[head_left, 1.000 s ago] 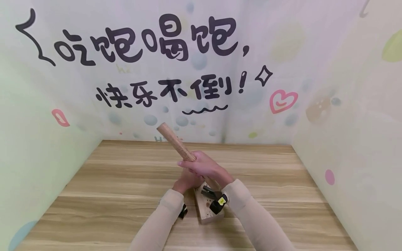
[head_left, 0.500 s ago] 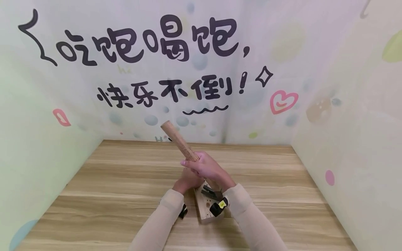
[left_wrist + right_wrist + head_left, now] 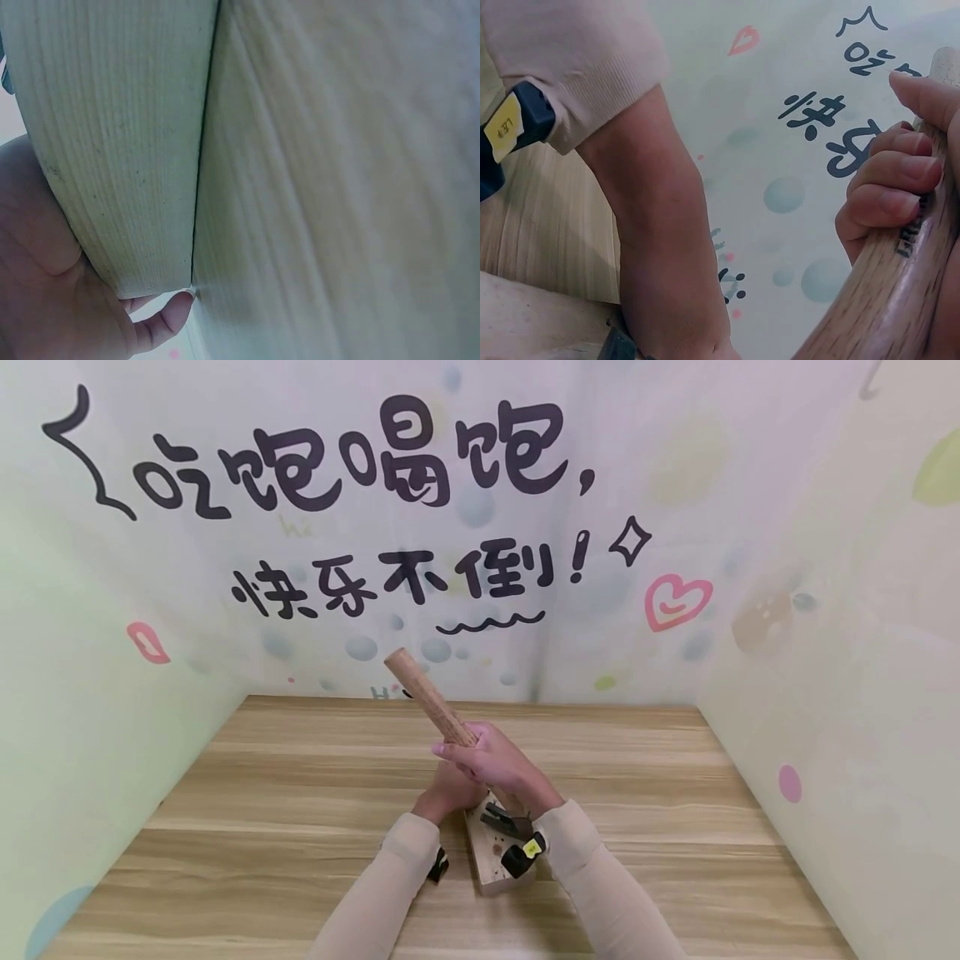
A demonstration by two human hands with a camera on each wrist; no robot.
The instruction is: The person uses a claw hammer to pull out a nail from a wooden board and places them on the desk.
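My right hand [image 3: 495, 760] grips the wooden handle of a claw hammer [image 3: 431, 697], which slants up toward the back wall. The dark hammer head lies low over a pale wooden block [image 3: 489, 867], its claw near dark holes and marks on the top face. In the right wrist view, curled fingers [image 3: 889, 176] wrap the handle [image 3: 877, 307]. Beneath the right hand, my left hand [image 3: 448, 789] holds the block's far end. The left wrist view has that hand [image 3: 60, 285] against the block's side [image 3: 124, 142], thumb or finger bent round its end.
The block rests on a wood-grain table [image 3: 300, 777]. White walls with black lettering [image 3: 408, 568] and coloured drawings enclose the back and both sides. A black device with a yellow label [image 3: 522, 855] is strapped at the right wrist; another [image 3: 438, 865] shows by the left.
Over the first half second the hammer handle's end and the right hand have shifted slightly to the right. Since then both have stayed put; the left hand and block have not visibly moved.
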